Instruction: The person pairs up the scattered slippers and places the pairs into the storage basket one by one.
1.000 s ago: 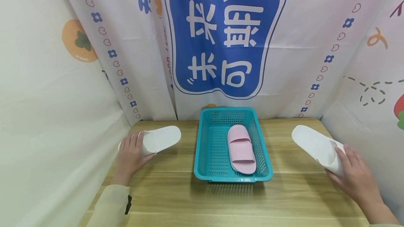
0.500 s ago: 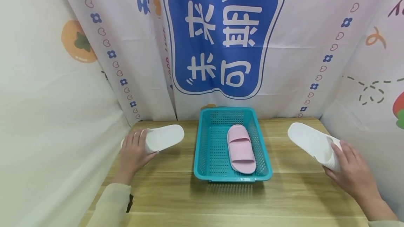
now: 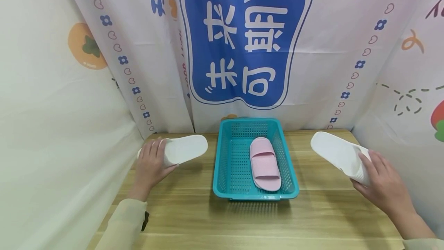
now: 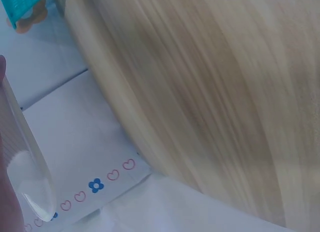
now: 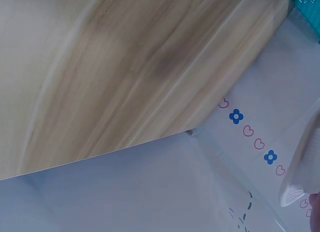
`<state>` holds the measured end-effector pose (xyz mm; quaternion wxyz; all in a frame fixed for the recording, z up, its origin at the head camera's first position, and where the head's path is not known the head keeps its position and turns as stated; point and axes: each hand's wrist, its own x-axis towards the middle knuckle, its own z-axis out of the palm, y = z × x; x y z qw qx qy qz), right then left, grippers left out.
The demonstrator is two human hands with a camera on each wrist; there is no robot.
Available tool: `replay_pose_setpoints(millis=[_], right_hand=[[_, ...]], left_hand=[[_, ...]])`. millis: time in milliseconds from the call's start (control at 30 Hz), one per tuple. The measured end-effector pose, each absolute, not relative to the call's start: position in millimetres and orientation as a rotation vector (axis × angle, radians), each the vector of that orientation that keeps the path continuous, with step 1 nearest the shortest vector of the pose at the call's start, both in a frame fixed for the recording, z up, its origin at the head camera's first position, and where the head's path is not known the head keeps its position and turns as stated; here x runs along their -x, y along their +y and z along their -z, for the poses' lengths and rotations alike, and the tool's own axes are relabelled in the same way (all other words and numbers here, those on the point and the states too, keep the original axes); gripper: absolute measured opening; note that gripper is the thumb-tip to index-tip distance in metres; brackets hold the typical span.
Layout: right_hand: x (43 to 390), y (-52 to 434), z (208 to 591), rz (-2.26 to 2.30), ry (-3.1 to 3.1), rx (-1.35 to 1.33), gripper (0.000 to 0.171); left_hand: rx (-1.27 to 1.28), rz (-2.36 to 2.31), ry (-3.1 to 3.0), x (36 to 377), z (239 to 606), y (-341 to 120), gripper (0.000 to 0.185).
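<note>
My left hand (image 3: 151,165) grips a white slipper (image 3: 187,149) by its strap, left of the teal basket; the sole points right toward the basket. On the other side my right hand (image 3: 383,182) holds a second white slipper (image 3: 334,149) by its strap, its sole angled up and left. Both slippers are raised over the table. Inside the basket (image 3: 222,192), against its right side, lies a pink slipper (image 3: 265,165). In the left wrist view part of a white slipper (image 4: 32,177) shows at the left edge; in the right wrist view a white slipper (image 5: 302,167) shows at the right edge.
The basket stands at the back middle of a wood-grain table (image 3: 249,230). A printed white cloth (image 3: 333,49) hangs behind it, and white cloth also closes in the left side (image 3: 52,126) and right side (image 3: 416,126).
Both hands have moved inward toward the basket, each carrying its white slipper. The right slipper has also risen slightly in view. The basket and the pink slipper stay put.
</note>
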<state>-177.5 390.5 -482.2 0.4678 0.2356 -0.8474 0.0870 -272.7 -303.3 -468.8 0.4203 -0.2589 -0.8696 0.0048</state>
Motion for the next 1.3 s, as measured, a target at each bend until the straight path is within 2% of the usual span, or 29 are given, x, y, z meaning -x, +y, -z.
replay_pose_setpoints(millis=[367,800,1300], right_hand=[[180.3,381.7,471.1,-0.211,-2.072,-0.624,0.080],[181.5,369.0,463.3,-0.220,-2.051,-0.664,0.078],[185.1,352.6,453.7,-0.238,-2.011,-0.731,0.070]], left_hand=[[0.689,0.001,-2.148,274.7,463.8,-287.1,0.109],[0.759,-0.015,-2.114,275.7,454.8,-264.4,0.114],[0.794,-0.067,-2.183,267.3,441.5,-243.1,0.111]])
